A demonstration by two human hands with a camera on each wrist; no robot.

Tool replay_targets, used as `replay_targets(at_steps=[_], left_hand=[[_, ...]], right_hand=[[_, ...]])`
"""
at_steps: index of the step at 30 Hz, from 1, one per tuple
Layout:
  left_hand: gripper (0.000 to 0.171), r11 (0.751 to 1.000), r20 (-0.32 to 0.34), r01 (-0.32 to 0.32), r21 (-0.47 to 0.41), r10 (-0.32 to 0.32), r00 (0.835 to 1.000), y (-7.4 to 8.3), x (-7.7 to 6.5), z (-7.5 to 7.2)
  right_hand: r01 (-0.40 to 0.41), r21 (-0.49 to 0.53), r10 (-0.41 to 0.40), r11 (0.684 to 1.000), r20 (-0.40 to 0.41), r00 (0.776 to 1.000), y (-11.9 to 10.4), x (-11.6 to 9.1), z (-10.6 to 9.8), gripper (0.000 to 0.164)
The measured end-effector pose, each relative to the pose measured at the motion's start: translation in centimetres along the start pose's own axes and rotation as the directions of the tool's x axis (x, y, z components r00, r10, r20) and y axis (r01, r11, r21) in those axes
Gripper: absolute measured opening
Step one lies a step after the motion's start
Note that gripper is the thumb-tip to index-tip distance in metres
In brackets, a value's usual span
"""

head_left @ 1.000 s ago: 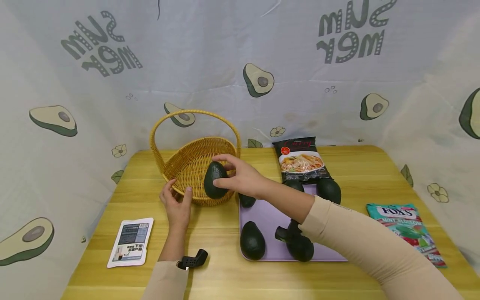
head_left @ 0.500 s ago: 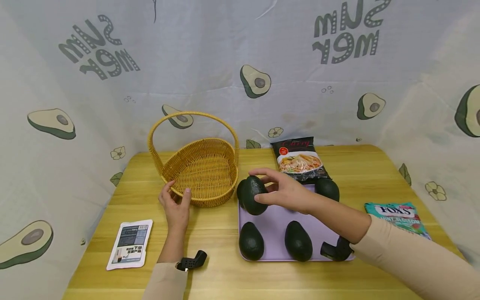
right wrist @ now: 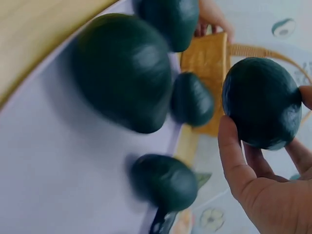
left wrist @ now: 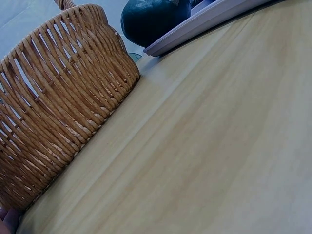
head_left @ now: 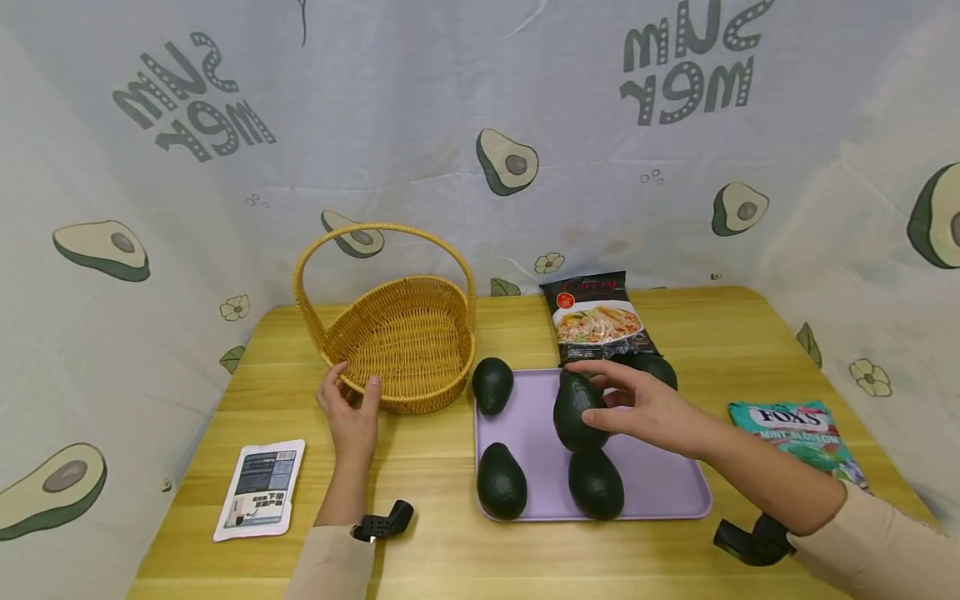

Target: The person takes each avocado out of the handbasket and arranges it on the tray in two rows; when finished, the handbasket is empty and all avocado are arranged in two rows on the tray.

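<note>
My right hand pinches a dark green avocado between thumb and fingers, above the middle of the lilac tray. In the right wrist view this avocado is held up beside the others. On the tray lie one avocado at back left, one at front left and another just in front of the held one. Behind the right hand a further avocado partly shows. My left hand grips the front rim of the yellow wicker basket.
A black noodle packet lies behind the tray. To its right is a teal FOX'S candy bag, partly covered by the right forearm. A white pouch lies on the wooden table at left. The basket's tall handle arches up.
My right hand has carried the avocado rightward, from the basket's front right edge to over the middle of the tray. My left hand stays on the basket rim.
</note>
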State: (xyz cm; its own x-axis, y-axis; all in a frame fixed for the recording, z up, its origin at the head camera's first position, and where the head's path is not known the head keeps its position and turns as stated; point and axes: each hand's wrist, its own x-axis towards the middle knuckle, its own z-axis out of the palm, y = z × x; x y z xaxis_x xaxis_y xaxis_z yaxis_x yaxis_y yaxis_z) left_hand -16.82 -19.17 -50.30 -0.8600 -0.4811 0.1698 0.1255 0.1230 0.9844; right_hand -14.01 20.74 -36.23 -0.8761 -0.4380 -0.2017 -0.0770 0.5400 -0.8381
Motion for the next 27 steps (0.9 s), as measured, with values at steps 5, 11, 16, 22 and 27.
replay_targets(at_steps=[5, 11, 16, 22, 27], left_hand=[[0.054, 1.000, -0.006, 0.002, -0.011, -0.002, 1.000, 0.1, -0.1, 0.1], [0.055, 1.000, 0.002, 0.014, 0.003, -0.014, 1.000, 0.2, -0.1, 0.1], [0.056, 1.000, 0.001, 0.015, 0.016, -0.015, 1.000, 0.2, -0.2, 0.0], [0.055, 1.000, 0.002, 0.014, 0.013, -0.014, 1.000, 0.0, -0.3, 0.0], [0.056, 1.000, 0.001, 0.011, 0.015, -0.011, 1.000, 0.0, -0.4, 0.0]], right_hand=[[-0.023, 0.041, 0.023, 0.999, -0.007, 1.000, 2.4, -1.8, -0.7, 0.065], [-0.103, -0.015, 0.102, 0.995, -0.055, 0.993, 5.4, -4.1, -1.2, 0.064], [-0.170, -0.035, 0.167, 0.985, -0.075, 0.983, 7.3, -5.7, -1.5, 0.063], [-0.200, -0.067, 0.193, 0.978, -0.094, 0.977, 9.3, -7.3, -1.6, 0.062], [-0.222, -0.094, 0.211, 0.970, -0.114, 0.971, 10.6, -8.1, -1.8, 0.062]])
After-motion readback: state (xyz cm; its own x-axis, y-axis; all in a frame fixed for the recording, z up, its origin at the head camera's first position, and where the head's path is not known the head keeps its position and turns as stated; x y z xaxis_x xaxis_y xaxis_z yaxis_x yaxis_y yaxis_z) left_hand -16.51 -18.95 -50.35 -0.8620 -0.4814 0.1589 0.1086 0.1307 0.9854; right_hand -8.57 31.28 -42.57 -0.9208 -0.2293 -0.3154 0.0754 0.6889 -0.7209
